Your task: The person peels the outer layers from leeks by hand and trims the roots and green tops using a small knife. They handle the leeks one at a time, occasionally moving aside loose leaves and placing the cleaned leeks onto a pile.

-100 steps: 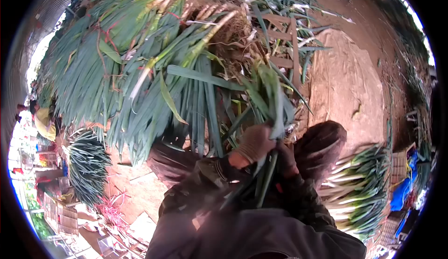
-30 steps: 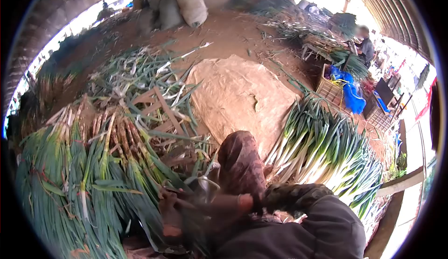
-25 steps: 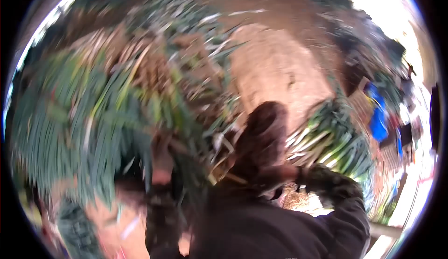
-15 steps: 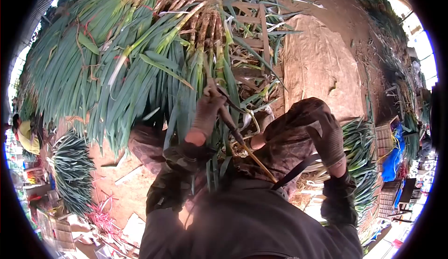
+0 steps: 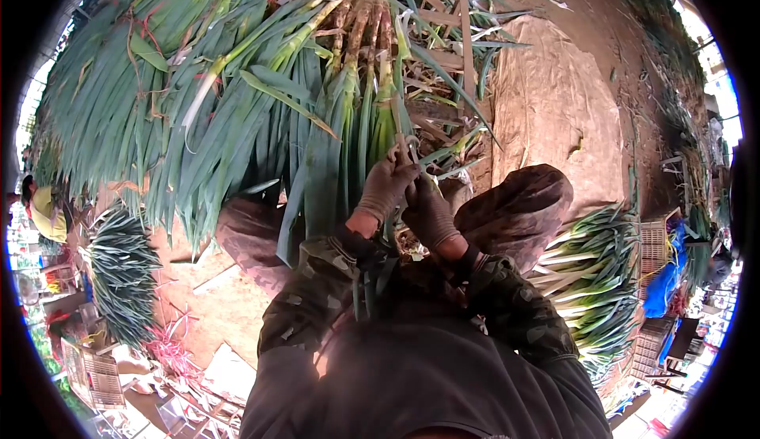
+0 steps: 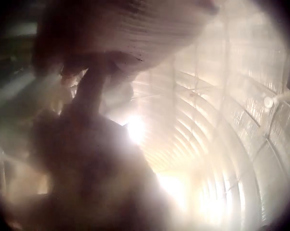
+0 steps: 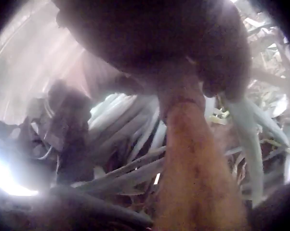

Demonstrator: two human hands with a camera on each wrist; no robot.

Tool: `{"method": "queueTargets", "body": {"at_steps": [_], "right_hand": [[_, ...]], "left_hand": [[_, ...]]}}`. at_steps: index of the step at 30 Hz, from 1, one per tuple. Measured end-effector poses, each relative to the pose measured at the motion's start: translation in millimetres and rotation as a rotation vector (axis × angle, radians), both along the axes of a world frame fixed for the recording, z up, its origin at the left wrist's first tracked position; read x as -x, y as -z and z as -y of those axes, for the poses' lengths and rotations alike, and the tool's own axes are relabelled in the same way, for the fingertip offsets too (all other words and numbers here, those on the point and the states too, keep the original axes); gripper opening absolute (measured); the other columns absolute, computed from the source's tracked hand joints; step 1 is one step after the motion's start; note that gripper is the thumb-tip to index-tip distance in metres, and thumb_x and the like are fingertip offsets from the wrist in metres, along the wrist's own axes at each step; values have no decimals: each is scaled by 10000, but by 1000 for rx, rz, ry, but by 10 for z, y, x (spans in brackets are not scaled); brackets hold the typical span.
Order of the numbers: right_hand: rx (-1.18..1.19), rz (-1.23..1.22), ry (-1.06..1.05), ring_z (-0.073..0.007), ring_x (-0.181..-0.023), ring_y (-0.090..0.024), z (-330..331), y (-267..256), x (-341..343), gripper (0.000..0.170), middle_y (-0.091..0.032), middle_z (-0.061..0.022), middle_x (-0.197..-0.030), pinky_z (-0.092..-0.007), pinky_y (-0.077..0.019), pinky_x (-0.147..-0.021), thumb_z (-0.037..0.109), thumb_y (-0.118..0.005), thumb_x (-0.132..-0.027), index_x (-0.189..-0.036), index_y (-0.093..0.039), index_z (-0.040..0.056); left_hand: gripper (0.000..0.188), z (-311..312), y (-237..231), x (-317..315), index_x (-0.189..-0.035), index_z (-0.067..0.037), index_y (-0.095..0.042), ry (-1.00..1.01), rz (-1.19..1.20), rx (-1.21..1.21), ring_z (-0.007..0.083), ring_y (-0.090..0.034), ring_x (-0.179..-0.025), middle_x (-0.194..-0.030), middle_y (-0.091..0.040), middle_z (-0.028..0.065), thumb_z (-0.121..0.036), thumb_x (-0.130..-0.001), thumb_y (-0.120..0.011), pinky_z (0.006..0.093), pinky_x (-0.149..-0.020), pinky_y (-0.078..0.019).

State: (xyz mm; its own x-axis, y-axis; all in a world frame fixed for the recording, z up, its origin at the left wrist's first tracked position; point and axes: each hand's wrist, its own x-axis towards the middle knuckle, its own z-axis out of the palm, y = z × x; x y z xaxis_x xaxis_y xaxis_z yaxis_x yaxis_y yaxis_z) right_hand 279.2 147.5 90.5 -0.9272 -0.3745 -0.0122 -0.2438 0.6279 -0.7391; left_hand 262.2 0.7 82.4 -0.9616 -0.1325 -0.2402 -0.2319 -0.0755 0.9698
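In the head view my gloved left hand (image 5: 388, 186) and gloved right hand (image 5: 430, 209) meet over the leaves between the knees. My right fingers curl round a long tool's wooden handle (image 7: 193, 168), seen close up in the right wrist view. My left fingers grip near the pale end (image 5: 405, 144) that shows above both hands. The tool's kind stays hidden. Under and beyond the hands spread long green onions (image 5: 348, 114), roots away from me. The left wrist view is hazy, with a dark glove (image 6: 121, 33) across its top.
A big heap of green onions (image 5: 182, 106) covers the left. Beyond the hands stands a wooden frame (image 5: 467, 51) among trimmings. A tan sheet (image 5: 558, 106) lies right, with cleaned onions (image 5: 594, 281) near it. Another bundle (image 5: 119, 273), crates (image 5: 99, 376) and a person (image 5: 47, 213) are left.
The head view has swung right and back. The right hand has come from beside the right knee to the left hand and now grips the tool. The left hand has shifted slightly right.
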Motion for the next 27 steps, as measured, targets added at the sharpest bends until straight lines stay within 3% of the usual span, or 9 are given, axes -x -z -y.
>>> {"method": "queueTargets", "body": {"at_steps": [2, 5, 6, 10, 13, 16, 22, 25, 27], "right_hand": [[-25, 10, 29, -461, -794, -635, -93, -14, 182, 470, -639, -216, -862, -509, -511, -666, 127, -711, -775, -1173, -469, 60], [18, 21, 113, -421, -738, -653, -283, -73, 426, 367, -632, -215, -745, -496, -495, -621, 142, -699, -811, -1099, -492, 49], [9, -1, 62, -432, -743, -648, -320, -41, 435, 356, -633, -226, -756, -498, -495, -632, 144, -692, -821, -1099, -490, 48], [37, -96, -203, -471, -771, -635, -271, -117, 324, 369, -635, -251, -781, -513, -490, -654, 123, -670, -836, -1143, -482, 40], [-31, 78, -80, -488, -833, -626, -174, 14, 383, 461, -633, -267, -819, -527, -488, -682, 105, -672, -822, -1226, -460, 41], [-30, 44, -180, -487, -869, -627, -140, 112, 340, 511, -629, -282, -845, -534, -491, -704, 107, -675, -812, -1262, -438, 45], [-134, 60, -185, -488, -878, -629, -84, 209, 418, 576, -642, -293, -882, -539, -493, -713, 110, -679, -808, -1309, -416, 3], [-221, 27, -208, -485, -876, -632, -87, 285, 489, 545, -652, -279, -939, -544, -506, -721, 124, -649, -824, -1324, -450, 31], [-235, 66, -182, -484, -865, -634, -68, 236, 494, 534, -656, -274, -947, -549, -507, -718, 139, -641, -833, -1328, -463, 45]], "left_hand": [[475, -28, 105, 50, -1253, -52, -595, 1, -255, 130, 247, -659, -798, -913, -667, 150, -374, -917, -693, 382, -699, -512], [551, 152, 137, 139, -1289, -89, -579, -104, -261, 773, 379, -662, -916, -1029, -670, 220, -471, -905, -675, 461, -765, -520], [408, 213, 124, 189, -1201, -83, -606, -93, -219, 802, 428, -644, -946, -1078, -658, 226, -358, -906, -668, 500, -784, -524], [328, 358, 336, 439, -1080, -47, -592, 23, -14, 1072, 437, -648, -927, -1032, -642, 214, -302, -879, -640, 529, -787, -527], [343, 345, 384, 526, -1078, -61, -589, 6, 102, 1111, 428, -662, -930, -1049, -643, 212, -331, -874, -647, 521, -779, -543], [394, 329, 340, 573, -1061, -49, -574, 73, 216, 1137, 412, -683, -921, -1054, -642, 208, -381, -867, -661, 514, -783, -555], [531, 253, 527, 589, -1146, -61, -489, -13, 237, 1174, 376, -711, -879, -1029, -650, 207, -460, -852, -681, 451, -740, -588], [552, 233, 602, 643, -1175, -73, -462, -39, 284, 1100, 373, -711, -863, -1017, -643, 215, -448, -845, -698, 440, -710, -594], [554, 250, 652, 642, -1166, -63, -435, -68, 241, 1059, 366, -708, -867, -1014, -623, 204, -303, -786, -759, 434, -699, -592]]}}
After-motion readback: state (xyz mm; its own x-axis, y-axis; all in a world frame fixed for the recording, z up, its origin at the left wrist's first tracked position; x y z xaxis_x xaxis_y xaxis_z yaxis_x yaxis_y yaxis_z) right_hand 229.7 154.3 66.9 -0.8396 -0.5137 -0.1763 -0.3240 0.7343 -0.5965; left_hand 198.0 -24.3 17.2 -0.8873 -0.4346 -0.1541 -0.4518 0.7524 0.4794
